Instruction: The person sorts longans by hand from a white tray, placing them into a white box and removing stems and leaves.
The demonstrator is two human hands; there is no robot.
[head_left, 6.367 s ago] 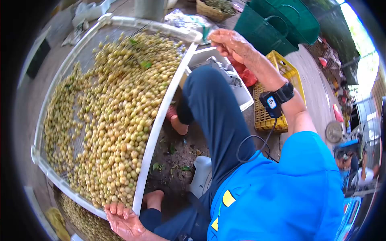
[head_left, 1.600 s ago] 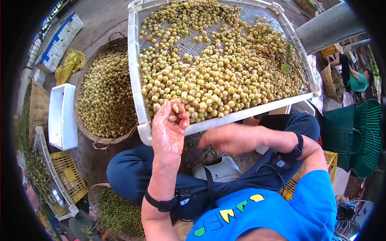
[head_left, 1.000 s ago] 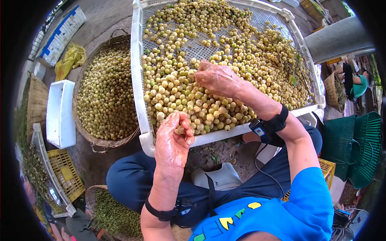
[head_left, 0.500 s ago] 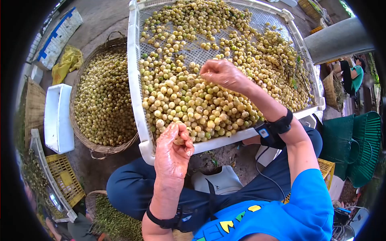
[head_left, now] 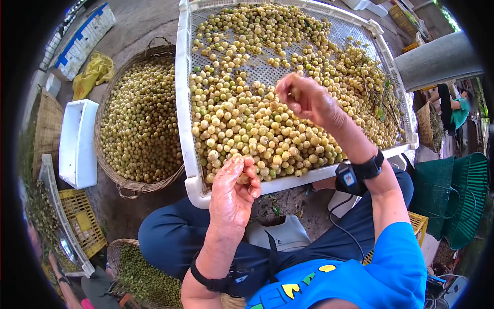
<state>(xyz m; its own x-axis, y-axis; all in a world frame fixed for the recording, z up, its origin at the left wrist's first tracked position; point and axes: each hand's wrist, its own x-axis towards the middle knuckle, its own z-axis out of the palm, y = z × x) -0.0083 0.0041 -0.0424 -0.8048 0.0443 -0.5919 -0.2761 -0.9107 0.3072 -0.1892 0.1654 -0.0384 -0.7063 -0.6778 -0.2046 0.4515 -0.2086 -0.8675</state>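
Observation:
A white perforated plastic tray (head_left: 184,129) rests across my knees, covered with several small round yellow-green fruits (head_left: 247,123). My left hand (head_left: 234,195) hovers over the tray's near rim, curled around a few of the fruits. My right hand (head_left: 303,98) is lifted above the middle of the tray, its fingertips pinched on one greenish fruit. Twigs and leaves (head_left: 381,98) lie among the fruits at the tray's right side.
A wicker basket (head_left: 136,118) full of the same fruit stands left of the tray. Beside it are a white tub (head_left: 77,144), a yellow crate (head_left: 82,219) and a basket of greener fruit (head_left: 144,278). Green baskets (head_left: 463,190) and another person (head_left: 455,108) are at right.
My right hand went from the fruit pile up and toward me, now pinching one fruit. My left hand kept its handful by the near rim. Earlier the tray was held tilted.

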